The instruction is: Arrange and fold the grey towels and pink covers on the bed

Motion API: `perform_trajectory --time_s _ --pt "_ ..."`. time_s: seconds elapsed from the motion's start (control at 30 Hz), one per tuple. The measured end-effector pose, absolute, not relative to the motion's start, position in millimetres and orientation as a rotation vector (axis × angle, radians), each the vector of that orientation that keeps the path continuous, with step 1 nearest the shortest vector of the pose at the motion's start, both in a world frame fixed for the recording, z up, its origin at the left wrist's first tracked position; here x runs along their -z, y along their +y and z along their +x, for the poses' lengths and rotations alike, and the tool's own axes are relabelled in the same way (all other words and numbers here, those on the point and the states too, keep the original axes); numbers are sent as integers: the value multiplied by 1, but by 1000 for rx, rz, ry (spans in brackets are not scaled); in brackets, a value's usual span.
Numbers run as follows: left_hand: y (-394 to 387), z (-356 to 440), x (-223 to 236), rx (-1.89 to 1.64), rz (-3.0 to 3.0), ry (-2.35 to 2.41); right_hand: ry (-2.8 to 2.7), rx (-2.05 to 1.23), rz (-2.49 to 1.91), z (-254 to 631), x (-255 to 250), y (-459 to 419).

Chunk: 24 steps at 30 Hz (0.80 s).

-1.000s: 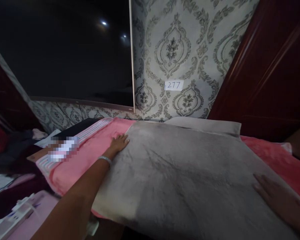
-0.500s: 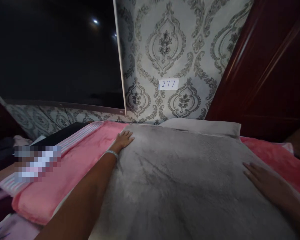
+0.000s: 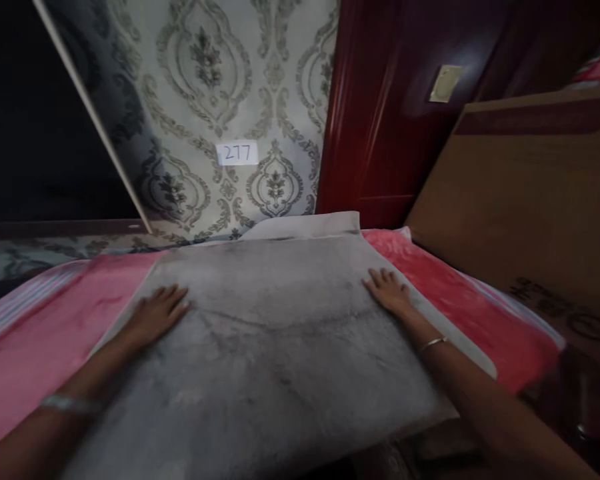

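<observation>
A large grey plush blanket (image 3: 260, 360) lies spread over a pink and red cloth (image 3: 125, 280). My left hand (image 3: 157, 313) rests flat near the blanket's left edge, fingers spread. On the right side my right hand (image 3: 390, 290) also presses down flat with its fingers apart, close to the edge. Creases run across the grey surface between both hands. At the far end a lighter flap (image 3: 305, 225) of fabric sticks out beyond the blanket's edge.
A big cardboard box (image 3: 525, 200) stands at the right, beside a dark red door (image 3: 375, 120). Patterned wallpaper with a paper label reading 277 (image 3: 237, 153) is straight ahead. A dark screen (image 3: 30, 120) fills the upper left.
The view has turned to the right, bringing the cardboard box into sight. My left hand has moved nearer along the left edge; both hands stay flat on the blanket.
</observation>
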<state>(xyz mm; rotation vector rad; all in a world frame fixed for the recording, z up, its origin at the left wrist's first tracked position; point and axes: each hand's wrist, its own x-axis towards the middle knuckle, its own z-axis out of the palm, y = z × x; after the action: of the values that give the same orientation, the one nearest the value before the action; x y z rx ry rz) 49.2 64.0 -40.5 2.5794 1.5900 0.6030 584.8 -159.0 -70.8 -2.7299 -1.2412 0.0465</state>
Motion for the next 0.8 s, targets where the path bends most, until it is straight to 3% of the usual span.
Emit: perform_trajectory --time_s 0.1,0.27,0.57,0.8 --pt "30 30 56 -304 2763 1444 -1502 -18 -2640 566 82 -187" --pt "9 -23 56 -162 2613 1862 -1248 -45 -2798 598 89 -254" --pt "-18 -39 35 -187 2469 2027 -1035 204 -2742 613 86 -302" --pt "-57 -27 18 -146 2563 2229 -1009 180 -2672 590 66 -299"
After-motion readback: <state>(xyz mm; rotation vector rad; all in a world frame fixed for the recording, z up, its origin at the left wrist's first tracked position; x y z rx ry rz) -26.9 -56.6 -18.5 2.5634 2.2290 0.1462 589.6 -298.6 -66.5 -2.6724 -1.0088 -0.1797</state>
